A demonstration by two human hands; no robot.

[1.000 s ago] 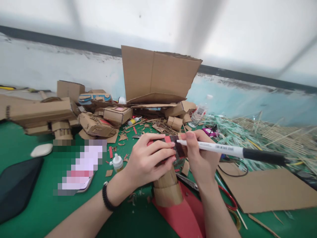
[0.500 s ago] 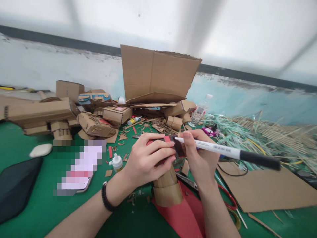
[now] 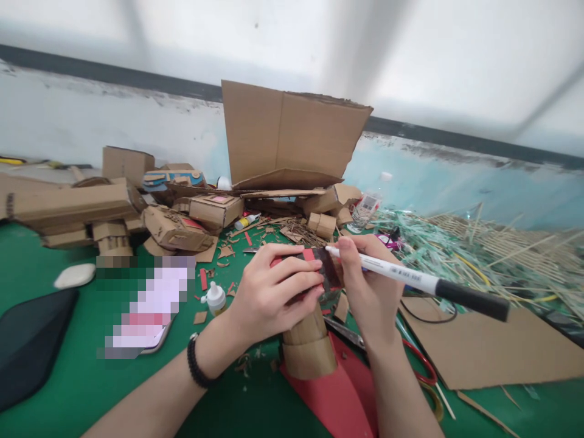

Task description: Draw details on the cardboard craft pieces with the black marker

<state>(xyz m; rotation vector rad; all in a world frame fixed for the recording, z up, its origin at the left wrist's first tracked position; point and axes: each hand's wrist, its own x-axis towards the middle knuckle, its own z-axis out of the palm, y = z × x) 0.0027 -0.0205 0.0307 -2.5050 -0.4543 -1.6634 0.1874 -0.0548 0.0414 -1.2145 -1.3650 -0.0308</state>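
My left hand [image 3: 276,292] is wrapped over the top of a cardboard piece [image 3: 310,353] that has red and dark-coloured parts at its upper end and a rounded brown base. Between the thumb and fingers of my right hand [image 3: 367,280] is a white marker [image 3: 396,272] with a black end pointing right. The marker's tip meets the dark part, just right of my left fingers. Red sheet material [image 3: 335,395] lies beneath the cardboard piece. Scissors [image 3: 344,333] lie partly hidden behind my right wrist.
Cardboard models [image 3: 77,207] and scraps crowd the back left. A small glue bottle [image 3: 215,298] and a phone [image 3: 157,307] are left of my hands. At right lie a flat cardboard sheet [image 3: 497,353] and a heap of thin sticks [image 3: 511,243]. A clear bottle [image 3: 367,207] stands behind.
The marker has tilted slightly, its black end a little lower and further left. Its tip has shifted slightly right and up. My left hand has stayed almost still on the cardboard piece.
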